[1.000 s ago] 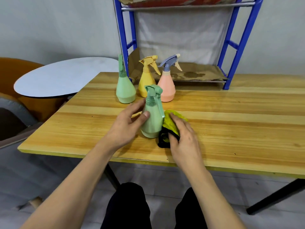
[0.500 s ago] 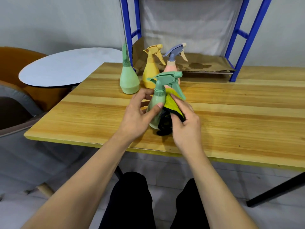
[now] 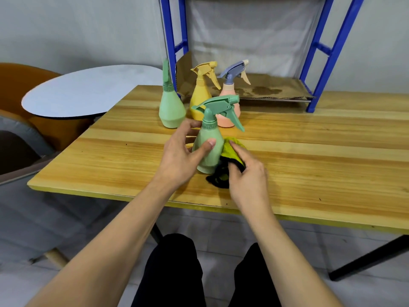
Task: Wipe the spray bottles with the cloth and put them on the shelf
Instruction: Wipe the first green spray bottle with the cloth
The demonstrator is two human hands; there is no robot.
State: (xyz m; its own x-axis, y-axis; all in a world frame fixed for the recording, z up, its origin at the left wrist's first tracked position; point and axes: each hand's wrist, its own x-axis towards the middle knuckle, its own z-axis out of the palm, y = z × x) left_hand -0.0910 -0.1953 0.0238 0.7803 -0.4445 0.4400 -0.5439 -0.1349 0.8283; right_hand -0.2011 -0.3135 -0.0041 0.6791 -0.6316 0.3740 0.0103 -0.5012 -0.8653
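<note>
Left hand (image 3: 179,156) grips the mint-green plastic spray bottle (image 3: 209,149); right hand (image 3: 247,173) presses the yellow-green cloth (image 3: 230,151) against it; hard rubbing could twist it loose.

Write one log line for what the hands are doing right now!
left hand: holds green bottle upright | right hand: presses cloth on bottle | three bottles wait on table | shelf: no bottles

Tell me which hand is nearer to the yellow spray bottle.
Left. The left hand grips the near green bottle, its fingertips just in front of the yellow spray bottle. The right hand holds the cloth, farther toward the table's near edge.
</note>
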